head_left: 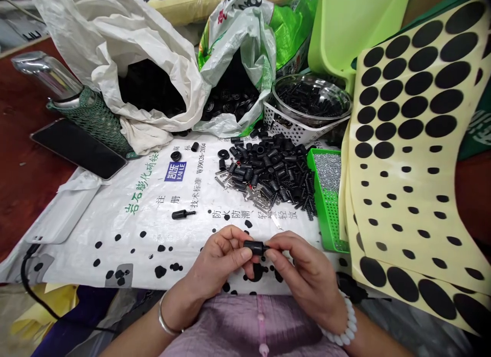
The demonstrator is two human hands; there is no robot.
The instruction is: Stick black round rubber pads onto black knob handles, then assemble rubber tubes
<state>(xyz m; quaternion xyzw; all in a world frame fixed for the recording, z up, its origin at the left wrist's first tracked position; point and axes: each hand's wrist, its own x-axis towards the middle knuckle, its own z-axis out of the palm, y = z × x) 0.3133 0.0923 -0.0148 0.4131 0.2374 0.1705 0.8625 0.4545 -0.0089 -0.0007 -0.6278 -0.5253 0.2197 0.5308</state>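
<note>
My left hand (230, 254) grips the wide end of a small black cylindrical plastic part (253, 247) between thumb and fingers. At its thin end, my right hand (297, 260) pinches with thumb and forefinger, and the fingertips hide that tip. A similar black part with a narrow ribbed tail (183, 214) lies on the white printed sack (153, 254) to the left. Beyond my hands is a pile of black plastic sleeves (268, 162), mixed with ribbed black pieces and flat metal strips (258, 198).
At the back stand a white sack (153, 29), a green-and-white bag (238, 35) and a steel bowl (312, 91) in a white basket (295, 132). A green tray (326, 219) and sheets of black round stickers (414, 142) sit right. A phone (79, 147) lies left.
</note>
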